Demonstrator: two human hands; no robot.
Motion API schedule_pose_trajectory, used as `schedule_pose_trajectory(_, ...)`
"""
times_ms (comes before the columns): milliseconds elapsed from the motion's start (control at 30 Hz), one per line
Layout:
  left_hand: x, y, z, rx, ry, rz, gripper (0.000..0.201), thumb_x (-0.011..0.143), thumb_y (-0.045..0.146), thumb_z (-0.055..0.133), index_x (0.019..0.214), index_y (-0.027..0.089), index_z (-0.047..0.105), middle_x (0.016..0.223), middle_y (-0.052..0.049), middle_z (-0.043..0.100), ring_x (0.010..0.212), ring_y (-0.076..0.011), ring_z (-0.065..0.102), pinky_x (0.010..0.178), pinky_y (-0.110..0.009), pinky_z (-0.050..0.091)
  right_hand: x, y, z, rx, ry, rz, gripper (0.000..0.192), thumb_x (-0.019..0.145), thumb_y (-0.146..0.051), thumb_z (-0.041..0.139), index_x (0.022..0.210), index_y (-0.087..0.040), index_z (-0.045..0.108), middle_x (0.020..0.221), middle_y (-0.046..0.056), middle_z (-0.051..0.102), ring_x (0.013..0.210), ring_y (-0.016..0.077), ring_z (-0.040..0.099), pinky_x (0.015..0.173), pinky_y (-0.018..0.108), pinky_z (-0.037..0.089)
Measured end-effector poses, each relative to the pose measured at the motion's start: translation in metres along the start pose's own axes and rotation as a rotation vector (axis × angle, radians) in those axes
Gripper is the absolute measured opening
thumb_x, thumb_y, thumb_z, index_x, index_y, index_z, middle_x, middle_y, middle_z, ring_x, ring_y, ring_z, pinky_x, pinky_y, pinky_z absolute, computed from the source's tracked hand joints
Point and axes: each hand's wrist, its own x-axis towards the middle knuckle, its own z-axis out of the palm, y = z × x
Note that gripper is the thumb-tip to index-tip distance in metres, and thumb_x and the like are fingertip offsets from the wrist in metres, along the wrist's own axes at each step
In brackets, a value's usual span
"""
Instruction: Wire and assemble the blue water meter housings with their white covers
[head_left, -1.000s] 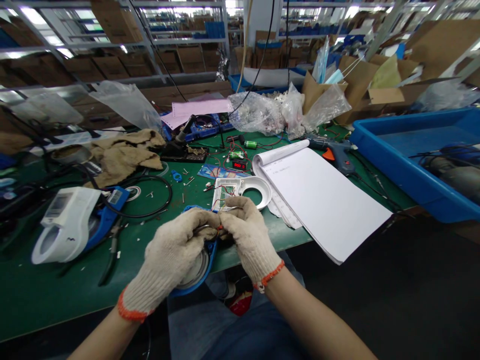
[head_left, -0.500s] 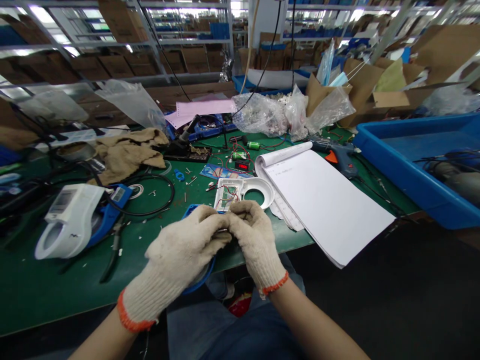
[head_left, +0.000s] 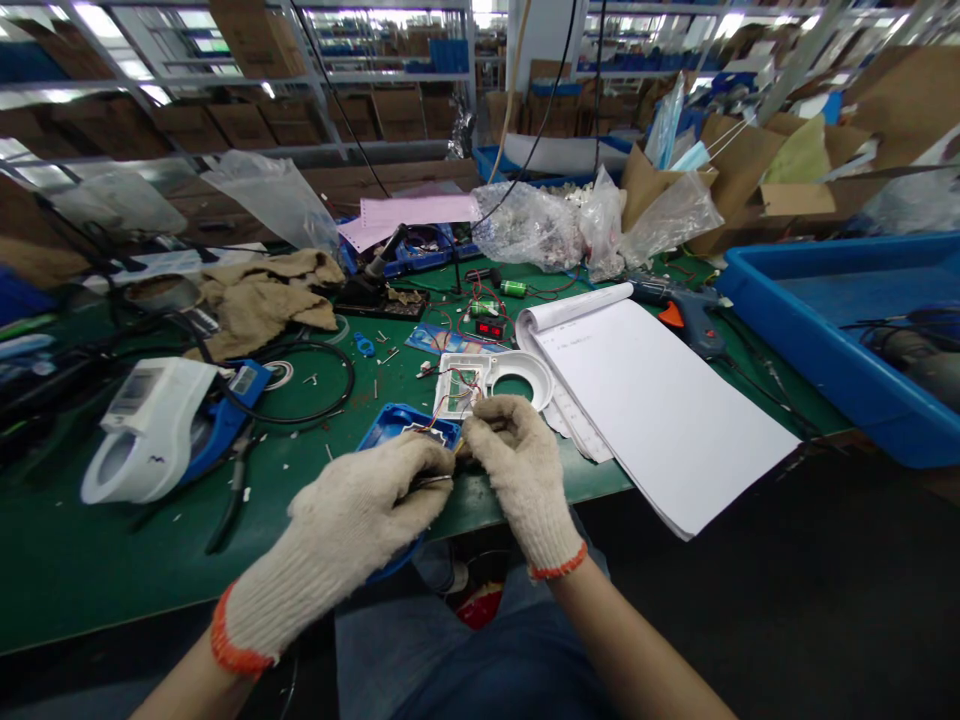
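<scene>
In a white knitted glove, my left hand [head_left: 367, 510] is closed over the near side of a blue plastic housing [head_left: 390, 425]. A thin shiny metal piece [head_left: 433, 481] shows between its thumb and fingers; its kind is unclear. My right hand [head_left: 521, 460], gloved too, pinches close to the housing's right edge; what its fingertips hold is hidden. Beyond the hands lies an open white casing [head_left: 514, 362] with a ring-shaped end and a green circuit board [head_left: 461, 390]. Thin red wires run from the board toward the blue housing.
A paper pad [head_left: 652, 400] lies right of the casing, beside a glue gun [head_left: 690, 315] and a blue bin [head_left: 825, 370]. At left stand a white-and-blue device [head_left: 154, 430], pliers [head_left: 232, 495] and a black cable [head_left: 349, 400]. A small red display [head_left: 490, 328] sits behind.
My hands have drawn apart, the left moving slightly left and down. More of the blue housing and the wires is now uncovered. The view has shifted slightly.
</scene>
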Motion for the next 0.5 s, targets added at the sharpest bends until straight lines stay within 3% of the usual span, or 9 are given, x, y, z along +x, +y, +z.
schedule_pose_trajectory(200, -0.003, -0.005, -0.003, -0.030, -0.035, 0.004, 0.023, 0.093, 0.038, 0.046, 0.104, 0.030, 0.064, 0.101, 0.003, 0.071, 0.088, -0.0190, 0.066, 0.075, -0.032, 0.049, -0.011, 0.003, -0.012, -0.126, -0.101, 0.028, 0.027, 0.084, -0.037, 0.072, 0.103, -0.021, 0.062, 0.093, 0.001, 0.069, 0.083, 0.0155, 0.065, 0.077, 0.029, 0.051)
schedule_pose_trajectory(300, -0.003, -0.009, 0.000, -0.097, -0.021, -0.017, 0.027, 0.092, 0.041, 0.048, 0.113, 0.032, 0.063, 0.110, 0.004, 0.071, 0.097, -0.0204, 0.067, 0.083, -0.034, 0.050, -0.018, 0.001, -0.013, -0.136, -0.218, 0.099, 0.031, 0.084, -0.034, 0.071, 0.109, -0.020, 0.061, 0.099, 0.002, 0.068, 0.084, 0.0149, 0.064, 0.076, 0.027, 0.050)
schedule_pose_trajectory(400, -0.006, -0.016, 0.003, -0.162, 0.014, -0.027, 0.031, 0.092, 0.043, 0.051, 0.119, 0.034, 0.061, 0.116, 0.004, 0.070, 0.103, -0.0206, 0.067, 0.091, -0.034, 0.050, -0.017, -0.005, -0.011, -0.179, -0.341, 0.122, 0.022, 0.089, -0.032, 0.063, 0.107, -0.019, 0.062, 0.088, 0.000, 0.065, 0.072, 0.0119, 0.059, 0.066, 0.024, 0.046)
schedule_pose_trajectory(500, -0.016, -0.021, 0.001, -0.261, 0.107, -0.010, 0.031, 0.092, 0.044, 0.054, 0.119, 0.033, 0.062, 0.119, 0.003, 0.069, 0.105, -0.0183, 0.066, 0.095, -0.030, 0.050, -0.011, -0.011, -0.009, -0.245, -0.435, 0.148, 0.018, 0.094, -0.036, 0.056, 0.096, -0.019, 0.062, 0.070, -0.005, 0.053, 0.056, 0.0078, 0.047, 0.052, 0.021, 0.035)
